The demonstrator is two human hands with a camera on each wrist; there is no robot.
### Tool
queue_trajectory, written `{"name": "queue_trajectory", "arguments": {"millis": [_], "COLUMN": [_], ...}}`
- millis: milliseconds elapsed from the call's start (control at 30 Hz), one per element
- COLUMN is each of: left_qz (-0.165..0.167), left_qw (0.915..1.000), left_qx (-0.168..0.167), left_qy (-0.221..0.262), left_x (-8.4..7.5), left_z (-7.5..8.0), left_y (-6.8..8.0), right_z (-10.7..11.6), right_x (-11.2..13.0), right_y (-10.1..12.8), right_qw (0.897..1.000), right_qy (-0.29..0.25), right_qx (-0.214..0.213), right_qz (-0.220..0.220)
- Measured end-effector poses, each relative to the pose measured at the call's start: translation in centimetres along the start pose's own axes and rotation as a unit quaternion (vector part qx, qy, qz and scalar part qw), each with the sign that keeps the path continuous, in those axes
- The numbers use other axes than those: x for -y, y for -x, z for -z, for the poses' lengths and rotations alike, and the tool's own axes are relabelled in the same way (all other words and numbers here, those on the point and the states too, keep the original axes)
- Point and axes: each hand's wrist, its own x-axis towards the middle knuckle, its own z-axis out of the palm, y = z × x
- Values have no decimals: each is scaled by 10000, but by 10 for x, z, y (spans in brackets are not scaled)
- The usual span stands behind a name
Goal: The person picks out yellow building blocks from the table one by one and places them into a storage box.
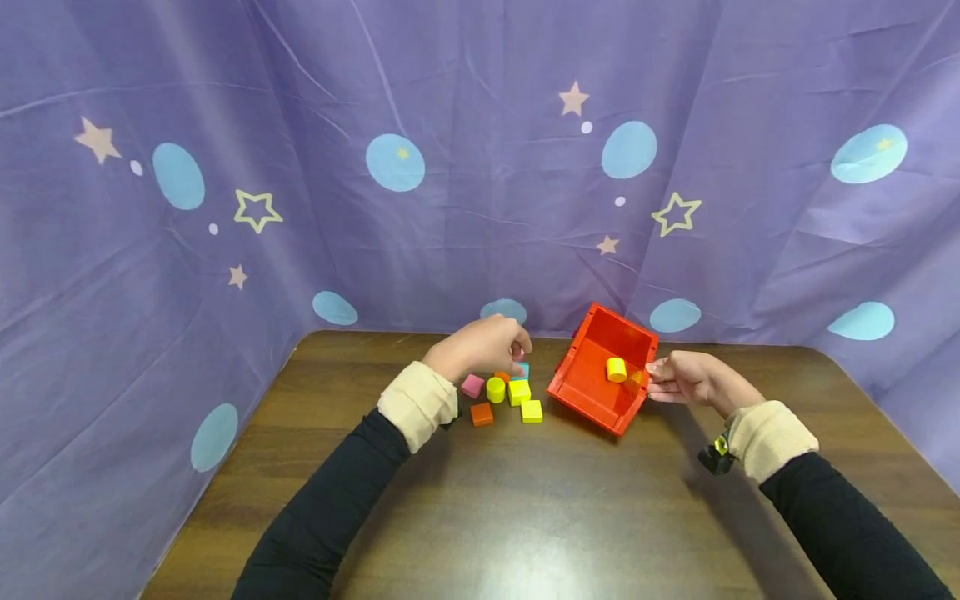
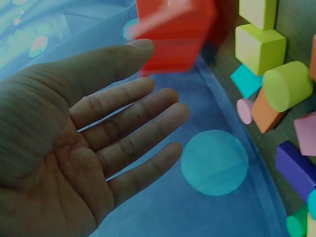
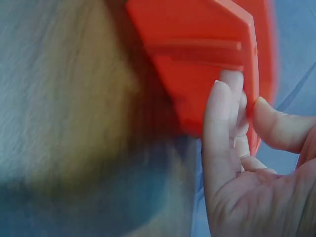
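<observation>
On the wooden bench [image 1: 525,500], toward its far edge, a red plastic bin [image 1: 592,392] is tipped up on its side so its open mouth faces the camera, with a yellow cylinder [image 1: 617,369] lying inside it. At the bin's right rim the right hand [image 1: 686,379] pinches the wall between thumb and fingers; the right wrist view shows the fingertips [image 3: 224,98] pressed on the outer face and the thumb on the other side of the rim.

Left of the bin sits a small cluster of foam blocks: a pink block [image 1: 472,386], a yellow-green cylinder [image 1: 496,389], an orange cube [image 1: 482,414], two yellow cubes [image 1: 519,392] [image 1: 532,411] and a teal block [image 1: 522,370] partly hidden behind the fingers. The left hand [image 1: 480,347] hovers over the back of this cluster, fingers loosely bent downward in the head view; the left wrist view shows its palm bare and its fingers [image 2: 133,123] nearly straight, holding nothing (whether a fingertip touches a block cannot be told). That same view shows further blocks, among them a purple block [image 2: 296,168] and a green one [image 2: 297,223].

Behind the bench hangs a purple cloth backdrop [image 1: 450,167] printed with stars and pale blue ovals.
</observation>
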Motion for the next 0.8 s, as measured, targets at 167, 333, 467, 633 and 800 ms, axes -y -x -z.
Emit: {"name": "queue_trajectory", "arguments": {"millis": [167, 333, 467, 633, 800], "left_qz": [42, 38, 35, 38, 25], "left_qw": [10000, 9999, 9998, 9996, 9992], "left_qx": [32, 93, 203, 273, 357], "left_qy": [8, 7, 40, -55, -160], "left_x": [6, 12, 13, 13, 11], "left_z": [-7, -15, -21, -29, -36], "left_y": [2, 1, -4, -10, -15], "right_z": [3, 6, 8, 9, 9], "right_x": [-5, 1, 8, 10, 8], "right_y": [-2, 1, 6, 7, 8], "right_qw": [9990, 9977, 9985, 9992, 9994], "right_qy": [-343, -584, -467, -306, -266], "right_qx": [284, 302, 265, 251, 235], "right_qz": [-1, 163, 123, 34, 43]}}
